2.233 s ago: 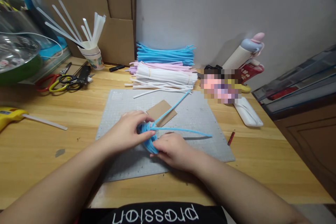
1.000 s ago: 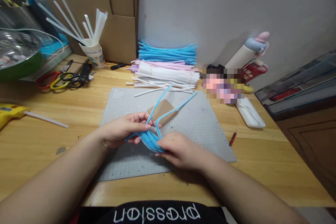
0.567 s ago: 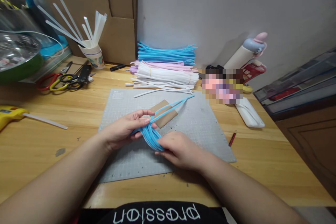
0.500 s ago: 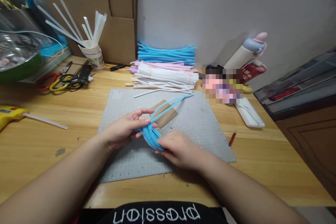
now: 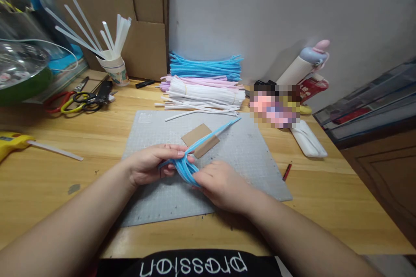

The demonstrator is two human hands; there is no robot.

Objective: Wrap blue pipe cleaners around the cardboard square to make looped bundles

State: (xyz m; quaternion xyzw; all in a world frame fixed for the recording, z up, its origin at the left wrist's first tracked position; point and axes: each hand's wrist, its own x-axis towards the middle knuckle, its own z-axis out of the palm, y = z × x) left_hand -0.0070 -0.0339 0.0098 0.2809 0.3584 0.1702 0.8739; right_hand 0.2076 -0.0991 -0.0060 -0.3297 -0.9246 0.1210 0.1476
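Note:
A looped bundle of blue pipe cleaners point(image 5: 186, 169) is held between both hands above the grey cutting mat point(image 5: 156, 203). My left hand point(image 5: 156, 162) pinches the bundle at its upper left, thumb on top. At the bundle's lower right, my right hand point(image 5: 219, 184) is closed on the loop, its fingertips partly hidden. Two long blue ends run together from the left thumb up and to the right. Beneath them on the mat lies a piece of brown cardboard point(image 5: 208, 146).
Blue pipe cleaners point(image 5: 204, 69) and white ones point(image 5: 204, 91) lie in piles behind the mat. Scissors point(image 5: 78, 97), a cup of white sticks point(image 5: 115, 69) and a yellow glue gun point(image 5: 14, 142) are on the left. A white packet point(image 5: 308, 139) lies at the right.
The two long blue ends have drawn closer together, narrowing the gap between them. The left index finger has curled in towards the bundle, and more of the cardboard shows.

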